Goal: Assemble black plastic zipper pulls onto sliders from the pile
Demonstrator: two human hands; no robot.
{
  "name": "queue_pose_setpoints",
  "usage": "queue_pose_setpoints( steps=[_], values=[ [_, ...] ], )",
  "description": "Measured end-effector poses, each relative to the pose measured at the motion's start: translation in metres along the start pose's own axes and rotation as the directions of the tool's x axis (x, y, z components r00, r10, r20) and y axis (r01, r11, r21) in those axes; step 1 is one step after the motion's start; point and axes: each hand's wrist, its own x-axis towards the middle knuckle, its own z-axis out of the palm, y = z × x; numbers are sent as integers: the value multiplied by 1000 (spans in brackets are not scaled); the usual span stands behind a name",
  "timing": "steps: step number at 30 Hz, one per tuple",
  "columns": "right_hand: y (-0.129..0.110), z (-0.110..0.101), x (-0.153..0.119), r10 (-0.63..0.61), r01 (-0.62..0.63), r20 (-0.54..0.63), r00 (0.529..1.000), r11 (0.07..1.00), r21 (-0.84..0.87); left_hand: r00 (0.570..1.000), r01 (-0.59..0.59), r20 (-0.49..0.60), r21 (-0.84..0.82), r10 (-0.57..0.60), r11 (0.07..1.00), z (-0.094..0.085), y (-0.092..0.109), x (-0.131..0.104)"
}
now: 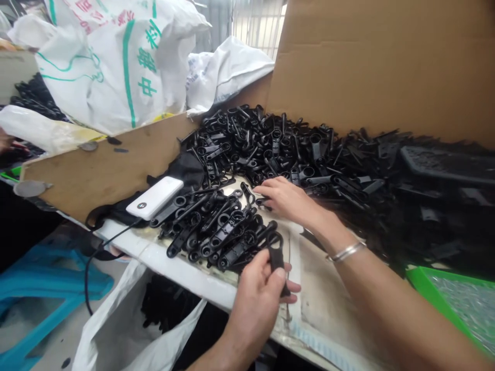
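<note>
My left hand [259,288] is closed around a black plastic arm-shaped part [276,253], with its ring end pointing up and away from me. Farther forward, my right hand [288,200] has its fingers stretched out and slightly apart at a small black part [263,202] on the table. Whether the fingertips touch that part is hard to tell. Left of both hands lies a heap of similar black arms [228,232] with ring ends, near the table's front edge. Behind my right hand rises a larger pile of black parts [270,141].
A white power bank [155,198] with a black cable lies at the left. Cardboard [379,62] walls the back, and a low board [119,159] edges the left. At the right are a green tray [425,288] of clear pieces and a dark bin [444,159]. Below hangs an open white sack [104,330] beside a blue stool [58,281].
</note>
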Motion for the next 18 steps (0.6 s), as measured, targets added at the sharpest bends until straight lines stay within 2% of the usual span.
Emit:
queue_pose_setpoints(
  steps=[3, 6, 11, 14, 18],
  values=[
    [6, 21, 16, -44, 47, 38, 998, 996, -80, 999, 28, 39, -35, -27, 999, 1, -2, 0],
    [15, 34, 14, -62, 68, 59, 996, 991, -111, 998, 47, 39, -77, -44, 996, 2, -3, 3],
    [39, 31, -23, -78, 86, 63, 995, 988, -130, 999, 46, 11, -101, -46, 994, 3, -2, 4],
    [58, 31, -51, -133, 138, 50, 990, 984, -114, 999, 38, -1, -111, -38, 993, 5, -2, 3],
    [77, 38, -75, -193, 193, 18, 981, 962, -191, 1000, 15, -15, -116, -17, 993, 4, -1, 1]
  ],
)
